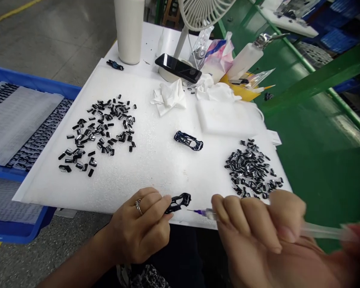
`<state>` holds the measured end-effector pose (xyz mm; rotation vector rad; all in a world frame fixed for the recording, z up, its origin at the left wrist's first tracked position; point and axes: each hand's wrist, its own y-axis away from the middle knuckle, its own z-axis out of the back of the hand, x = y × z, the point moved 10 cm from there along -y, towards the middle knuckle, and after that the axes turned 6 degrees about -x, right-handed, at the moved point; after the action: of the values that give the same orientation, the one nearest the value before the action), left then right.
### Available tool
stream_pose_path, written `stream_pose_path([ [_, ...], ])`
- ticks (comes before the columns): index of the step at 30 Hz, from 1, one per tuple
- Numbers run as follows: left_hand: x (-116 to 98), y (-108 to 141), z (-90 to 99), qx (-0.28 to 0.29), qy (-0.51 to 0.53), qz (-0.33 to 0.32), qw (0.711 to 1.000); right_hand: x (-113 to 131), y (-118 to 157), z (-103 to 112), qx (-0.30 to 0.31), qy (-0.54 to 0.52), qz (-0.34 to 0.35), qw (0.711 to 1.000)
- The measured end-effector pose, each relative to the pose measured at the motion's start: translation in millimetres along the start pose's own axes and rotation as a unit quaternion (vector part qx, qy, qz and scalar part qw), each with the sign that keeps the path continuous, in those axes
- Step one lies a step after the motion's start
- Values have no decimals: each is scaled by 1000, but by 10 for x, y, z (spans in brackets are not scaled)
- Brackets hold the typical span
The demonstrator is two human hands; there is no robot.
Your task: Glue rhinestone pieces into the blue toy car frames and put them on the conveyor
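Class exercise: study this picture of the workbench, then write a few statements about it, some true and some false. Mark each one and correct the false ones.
1. The left hand pinches a small black frame-shaped part. True.
2. The right hand holds tweezers. False: it holds a syringe with a fine needle.
3. A ring is on a finger of the left hand. True.
4. The loose black pieces lie in one pile. False: they lie in two separate piles on the white foam sheet.
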<state>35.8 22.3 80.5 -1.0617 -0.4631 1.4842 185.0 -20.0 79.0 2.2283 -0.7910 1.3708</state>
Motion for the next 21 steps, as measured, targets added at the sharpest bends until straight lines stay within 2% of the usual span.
stream_pose_path([
  [2, -53, -6, 8, -3, -13, -28, 999, -110, -7, -59, -10, -111, -60, 992],
  [5, -92, -23, 37, -13, -21, -51, 998, -207, -12, -118, -14, -155, -89, 984],
  [11, -97, -18, 21, -6, -22, -56, 998, -317, -38, -107, -24, -161, -101, 981],
  [18, -98, -17, 22, -12, -32, -58, 998, -329, -37, -104, -25, -146, -106, 983],
  [21, -88, -25, 12, -4, -40, -56, 998, -280, -54, -132, 0, -128, -83, 988],
])
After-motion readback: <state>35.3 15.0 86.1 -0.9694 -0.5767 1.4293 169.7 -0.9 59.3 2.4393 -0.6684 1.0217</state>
